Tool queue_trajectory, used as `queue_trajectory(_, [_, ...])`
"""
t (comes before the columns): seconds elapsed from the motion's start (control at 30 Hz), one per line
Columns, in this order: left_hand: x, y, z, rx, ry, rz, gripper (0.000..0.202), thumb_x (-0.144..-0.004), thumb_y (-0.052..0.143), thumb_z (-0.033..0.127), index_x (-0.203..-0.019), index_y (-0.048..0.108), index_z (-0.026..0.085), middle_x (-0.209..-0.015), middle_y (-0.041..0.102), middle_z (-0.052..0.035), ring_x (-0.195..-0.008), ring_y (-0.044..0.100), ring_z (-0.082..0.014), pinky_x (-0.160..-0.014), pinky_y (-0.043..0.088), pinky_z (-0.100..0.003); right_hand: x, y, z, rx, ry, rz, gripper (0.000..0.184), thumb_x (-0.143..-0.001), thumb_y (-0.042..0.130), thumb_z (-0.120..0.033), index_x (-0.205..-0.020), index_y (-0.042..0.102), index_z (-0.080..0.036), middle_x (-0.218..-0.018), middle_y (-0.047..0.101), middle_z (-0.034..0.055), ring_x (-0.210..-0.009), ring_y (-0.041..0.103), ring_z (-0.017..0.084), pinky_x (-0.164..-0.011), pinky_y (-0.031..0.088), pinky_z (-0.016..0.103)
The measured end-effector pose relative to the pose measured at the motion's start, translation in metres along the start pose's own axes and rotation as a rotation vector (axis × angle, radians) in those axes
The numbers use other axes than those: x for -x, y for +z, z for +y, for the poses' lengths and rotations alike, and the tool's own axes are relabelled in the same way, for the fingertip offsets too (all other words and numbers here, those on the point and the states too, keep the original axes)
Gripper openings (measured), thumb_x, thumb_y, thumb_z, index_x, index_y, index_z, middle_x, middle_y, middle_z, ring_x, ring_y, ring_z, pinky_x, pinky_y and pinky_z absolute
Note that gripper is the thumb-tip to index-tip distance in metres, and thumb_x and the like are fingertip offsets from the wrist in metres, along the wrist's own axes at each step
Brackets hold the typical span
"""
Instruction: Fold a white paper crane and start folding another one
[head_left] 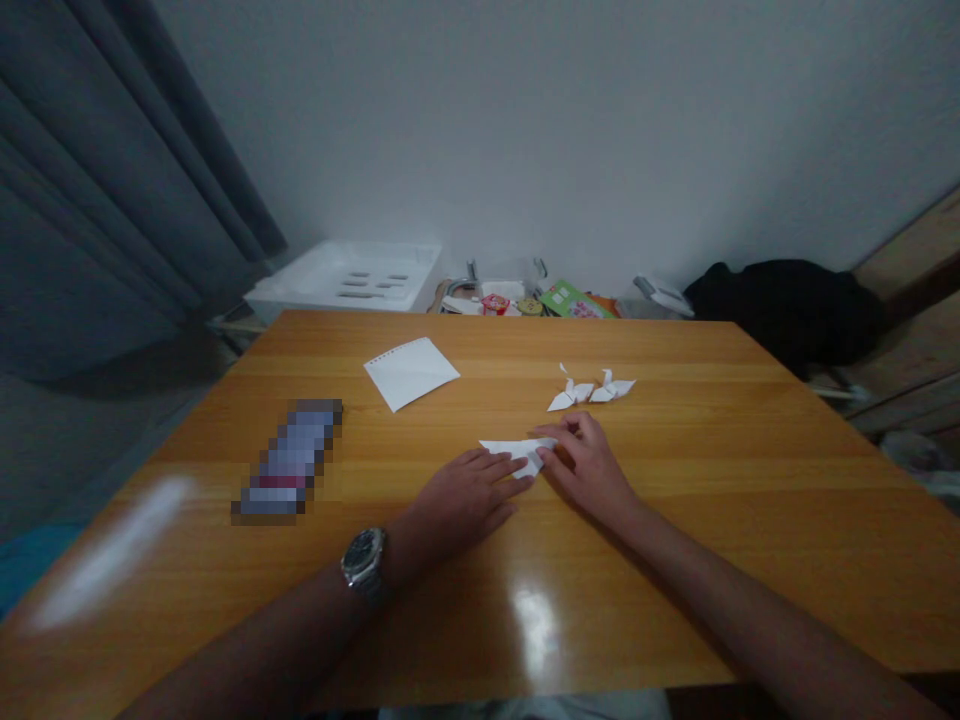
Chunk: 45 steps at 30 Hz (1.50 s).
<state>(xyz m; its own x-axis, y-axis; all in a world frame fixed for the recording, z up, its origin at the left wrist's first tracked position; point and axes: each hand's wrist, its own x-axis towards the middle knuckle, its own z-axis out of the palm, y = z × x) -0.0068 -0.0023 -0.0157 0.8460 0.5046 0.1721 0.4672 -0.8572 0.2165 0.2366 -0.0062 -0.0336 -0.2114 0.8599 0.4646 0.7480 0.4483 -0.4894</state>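
A small folded piece of white paper (530, 458) lies on the wooden table between my hands, its upper edge fairly straight and its lower part narrowing toward me. My left hand (471, 490) rests flat, fingers stretched out over the left part of the paper. At the paper's right end, my right hand (589, 462) pinches it between thumb and fingers. Part of the paper is hidden under the fingers. Just beyond my right hand sit two folded white paper cranes (592, 391), side by side.
A white sheet with punched holes (412, 373) lies at the back left. A pixelated, phone-like object (289, 460) is on the left of the wooden table (420, 640). Past the far edge are a white plastic tray (352, 275), a green booklet (574, 300) and a black cloth-like heap (784, 305).
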Motion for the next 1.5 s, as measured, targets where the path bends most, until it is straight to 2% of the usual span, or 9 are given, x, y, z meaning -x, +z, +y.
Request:
queue_trajectory(0.13, [0.000, 0.000, 0.000, 0.006, 0.000, 0.011, 0.045, -0.100, 0.055, 0.030, -0.144, 0.051, 0.026, -0.149, 0.054, -0.0071, -0.134, 0.052, -0.0245, -0.116, 0.037, -0.046, 0.012, -0.011, -0.006, -0.023, -0.105, -0.174, 0.031, -0.099, 0.055, -0.030, -0.127, 0.068, -0.026, -0.098, 0.056, 0.0088, -0.092, 0.056, 0.024, -0.081, 0.051, 0.041])
queue_trajectory(0.23, [0.000, 0.001, -0.001, 0.005, -0.008, -0.003, 0.045, -0.101, 0.053, 0.031, -0.145, 0.049, 0.026, -0.150, 0.053, -0.0072, -0.135, 0.052, -0.0244, -0.116, 0.037, -0.046, 0.023, -0.016, -0.006, -0.008, -0.164, -0.247, 0.033, -0.101, 0.052, -0.031, -0.130, 0.067, -0.028, -0.090, 0.057, 0.0068, -0.085, 0.055, 0.022, -0.072, 0.049, 0.037])
queue_trajectory(0.5, [0.000, 0.004, -0.004, -0.008, 0.006, -0.009, 0.040, -0.101, 0.051, 0.032, -0.141, 0.054, 0.024, -0.149, 0.054, -0.0092, -0.134, 0.053, -0.0262, -0.114, 0.040, -0.047, 0.026, -0.018, 0.001, 0.055, -0.233, -0.341, 0.034, -0.103, 0.048, -0.034, -0.129, 0.068, -0.027, -0.093, 0.061, 0.0080, -0.086, 0.055, 0.023, -0.077, 0.048, 0.037])
queue_trajectory(0.7, [0.000, 0.005, -0.006, -0.012, 0.012, -0.008, 0.040, -0.101, 0.052, 0.032, -0.141, 0.054, 0.024, -0.150, 0.053, -0.0085, -0.134, 0.052, -0.0267, -0.115, 0.039, -0.048, 0.024, -0.023, 0.004, 0.230, -0.246, -0.395, 0.037, -0.104, 0.046, -0.039, -0.133, 0.067, -0.032, -0.090, 0.061, 0.0084, -0.086, 0.052, 0.025, -0.076, 0.046, 0.038])
queue_trajectory(0.83, [0.000, 0.004, -0.005, -0.021, 0.007, -0.028, 0.040, -0.102, 0.049, 0.032, -0.141, 0.054, 0.025, -0.151, 0.052, -0.0079, -0.135, 0.052, -0.0266, -0.115, 0.038, -0.048, 0.023, -0.029, 0.013, 0.278, -0.202, -0.389, 0.037, -0.104, 0.047, -0.038, -0.135, 0.065, -0.034, -0.093, 0.062, 0.0083, -0.086, 0.053, 0.025, -0.080, 0.046, 0.039])
queue_trajectory(1.13, [0.002, 0.006, -0.006, -0.036, 0.020, -0.026, 0.040, -0.103, 0.048, 0.032, -0.142, 0.053, 0.025, -0.154, 0.049, -0.0066, -0.137, 0.051, -0.0260, -0.116, 0.039, -0.047, 0.018, -0.035, 0.037, 0.414, -0.068, -0.315, 0.042, -0.106, 0.041, -0.039, -0.140, 0.061, -0.026, -0.096, 0.062, 0.0090, -0.087, 0.055, 0.025, -0.082, 0.049, 0.040])
queue_trajectory(1.37, [0.001, 0.002, -0.003, -0.007, -0.007, -0.052, 0.041, -0.104, 0.044, 0.032, -0.144, 0.052, 0.024, -0.155, 0.048, -0.0079, -0.140, 0.047, -0.0252, -0.118, 0.037, -0.047, 0.017, -0.043, 0.039, 0.236, 0.058, -0.181, 0.046, -0.107, 0.035, -0.041, -0.140, 0.061, -0.022, -0.096, 0.063, 0.0095, -0.091, 0.064, 0.025, -0.079, 0.054, 0.039])
queue_trajectory(1.43, [0.001, 0.003, -0.003, 0.007, -0.001, -0.045, 0.041, -0.105, 0.043, 0.033, -0.144, 0.052, 0.025, -0.155, 0.047, -0.0077, -0.141, 0.047, -0.0245, -0.119, 0.035, -0.046, 0.016, -0.047, 0.035, 0.192, 0.054, -0.130, 0.045, -0.106, 0.037, -0.040, -0.139, 0.062, -0.022, -0.102, 0.066, 0.0110, -0.097, 0.065, 0.026, -0.085, 0.055, 0.042])
queue_trajectory(1.5, [0.001, 0.003, -0.003, 0.011, 0.001, -0.038, 0.041, -0.105, 0.043, 0.034, -0.144, 0.052, 0.026, -0.155, 0.047, -0.0073, -0.140, 0.047, -0.0242, -0.119, 0.034, -0.047, 0.014, -0.048, 0.028, 0.149, 0.003, -0.146, 0.043, -0.106, 0.039, -0.038, -0.140, 0.060, -0.022, -0.116, 0.066, 0.0131, -0.110, 0.063, 0.027, -0.094, 0.054, 0.045])
